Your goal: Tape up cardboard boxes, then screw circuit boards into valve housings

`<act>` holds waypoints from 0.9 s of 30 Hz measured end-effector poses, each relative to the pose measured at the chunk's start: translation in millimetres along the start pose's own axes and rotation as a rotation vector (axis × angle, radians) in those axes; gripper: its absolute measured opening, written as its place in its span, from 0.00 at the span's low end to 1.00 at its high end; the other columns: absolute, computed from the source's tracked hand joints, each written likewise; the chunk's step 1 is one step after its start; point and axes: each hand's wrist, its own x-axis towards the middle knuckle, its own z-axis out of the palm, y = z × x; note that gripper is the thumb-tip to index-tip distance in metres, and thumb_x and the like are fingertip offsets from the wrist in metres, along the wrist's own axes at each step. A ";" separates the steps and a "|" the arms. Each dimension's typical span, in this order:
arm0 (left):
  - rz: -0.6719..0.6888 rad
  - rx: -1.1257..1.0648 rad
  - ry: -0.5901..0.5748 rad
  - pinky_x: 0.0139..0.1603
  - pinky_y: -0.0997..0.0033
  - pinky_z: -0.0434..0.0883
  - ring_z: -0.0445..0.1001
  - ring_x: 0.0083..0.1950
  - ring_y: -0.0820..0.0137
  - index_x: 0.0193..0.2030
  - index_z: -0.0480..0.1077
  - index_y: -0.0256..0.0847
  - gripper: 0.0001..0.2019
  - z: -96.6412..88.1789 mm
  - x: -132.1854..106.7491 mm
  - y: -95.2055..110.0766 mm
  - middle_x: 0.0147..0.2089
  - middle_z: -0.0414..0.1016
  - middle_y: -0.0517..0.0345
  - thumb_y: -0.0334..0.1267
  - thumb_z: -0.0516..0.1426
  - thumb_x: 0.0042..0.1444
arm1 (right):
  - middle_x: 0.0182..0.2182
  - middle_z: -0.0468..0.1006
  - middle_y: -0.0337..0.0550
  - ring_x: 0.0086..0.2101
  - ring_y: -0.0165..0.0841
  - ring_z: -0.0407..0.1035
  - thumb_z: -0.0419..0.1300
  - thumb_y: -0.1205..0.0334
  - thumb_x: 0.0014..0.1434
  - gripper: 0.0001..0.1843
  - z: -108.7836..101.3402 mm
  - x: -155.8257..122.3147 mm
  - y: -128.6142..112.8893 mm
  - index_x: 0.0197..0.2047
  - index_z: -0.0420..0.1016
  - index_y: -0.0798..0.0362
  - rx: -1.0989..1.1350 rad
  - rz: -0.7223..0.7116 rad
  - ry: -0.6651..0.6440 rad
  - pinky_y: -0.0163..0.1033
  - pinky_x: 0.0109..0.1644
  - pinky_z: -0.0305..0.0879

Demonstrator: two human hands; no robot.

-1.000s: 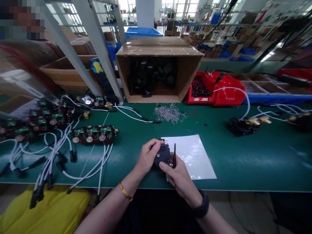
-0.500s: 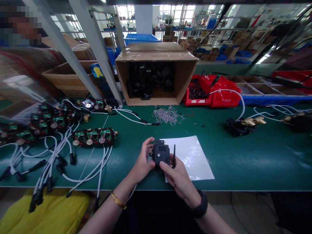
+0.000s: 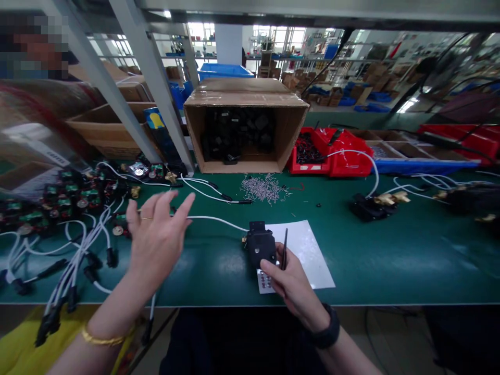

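My right hand (image 3: 295, 281) grips a black plastic housing (image 3: 261, 246) with a brass fitting on its left side. A slim black tool (image 3: 285, 245), perhaps tweezers, stands up between the same hand's fingers. Beneath lies a white sheet (image 3: 310, 250) with small reddish dots near its front left corner. From the housing a white cable (image 3: 219, 221) runs left toward my left hand (image 3: 156, 242). That hand is raised with fingers spread, holding nothing, and partly hides a circuit unit (image 3: 119, 229) with round metal discs.
A cardboard box (image 3: 295, 135) of black parts stands at the back, with a pile of small pins (image 3: 262, 188) before it. Red bins (image 3: 347, 161) sit right of it. Several circuit units with white cables (image 3: 78, 245) crowd the left; brass-fitted parts (image 3: 375, 205) lie right.
My left hand has let go of the housing and moved left, fingers spreading. A white cable now shows stretched left of the housing. My right hand still grips the housing and the slim tool.
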 end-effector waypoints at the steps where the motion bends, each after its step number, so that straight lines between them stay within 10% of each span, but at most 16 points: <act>1: 0.084 -0.024 0.020 0.61 0.36 0.40 0.43 0.66 0.47 0.62 0.55 0.46 0.27 9.4 0.1 8.0 0.65 0.50 0.46 0.41 0.55 0.55 | 0.31 0.69 0.37 0.14 0.15 0.49 0.68 0.54 0.45 0.24 2.3 2.4 2.9 0.42 0.65 0.56 -0.006 -0.007 0.028 0.25 0.11 0.40; 5: 0.339 -0.504 -0.271 0.65 0.45 0.46 0.38 0.68 0.52 0.65 0.41 0.46 0.56 74.2 -13.7 38.8 0.68 0.38 0.45 0.50 0.68 0.32 | 0.30 0.71 0.38 0.13 0.16 0.49 0.68 0.53 0.44 0.24 7.8 8.2 17.5 0.39 0.65 0.57 -0.023 -0.014 0.106 0.26 0.11 0.41; 9: 0.181 -0.937 -0.357 0.61 0.54 0.58 0.57 0.61 0.57 0.59 0.51 0.43 0.42 119.7 -26.6 60.5 0.62 0.55 0.45 0.42 0.67 0.38 | 0.33 0.73 0.42 0.23 0.28 0.66 0.64 0.53 0.49 0.21 2.7 7.8 23.1 0.41 0.66 0.56 -0.220 -0.074 0.119 0.32 0.23 0.64; 14: 0.068 -1.024 -0.346 0.53 0.59 0.65 0.67 0.51 0.60 0.52 0.57 0.42 0.35 124.7 -24.5 69.7 0.52 0.65 0.50 0.35 0.67 0.35 | 0.54 0.63 0.51 0.50 0.46 0.62 0.67 0.64 0.43 0.42 -12.1 16.7 6.0 0.60 0.53 0.51 -0.887 -0.433 0.113 0.51 0.50 0.65; 19: 0.089 -0.974 -0.288 0.49 0.65 0.66 0.69 0.48 0.64 0.50 0.58 0.43 0.31 127.1 -25.4 66.3 0.49 0.67 0.54 0.36 0.66 0.39 | 0.54 0.62 0.53 0.49 0.44 0.63 0.61 0.64 0.51 0.35 -12.1 18.7 -29.9 0.60 0.52 0.52 -1.257 -0.714 -0.258 0.46 0.43 0.70; 22: 0.125 -0.949 -0.281 0.50 0.65 0.66 0.68 0.49 0.65 0.51 0.57 0.42 0.28 129.3 -25.3 63.6 0.49 0.67 0.53 0.36 0.63 0.43 | 0.49 0.66 0.53 0.48 0.43 0.64 0.63 0.57 0.50 0.33 -14.9 10.6 -54.5 0.57 0.56 0.52 -1.197 -0.850 -0.151 0.44 0.44 0.69; 27: 0.108 -0.885 -0.265 0.53 0.62 0.65 0.66 0.52 0.63 0.52 0.57 0.42 0.35 129.2 -24.5 61.6 0.52 0.65 0.52 0.41 0.67 0.38 | 0.44 0.69 0.50 0.41 0.42 0.67 0.64 0.50 0.47 0.29 -51.9 23.1 -42.2 0.49 0.64 0.54 -1.334 -0.549 0.115 0.48 0.43 0.67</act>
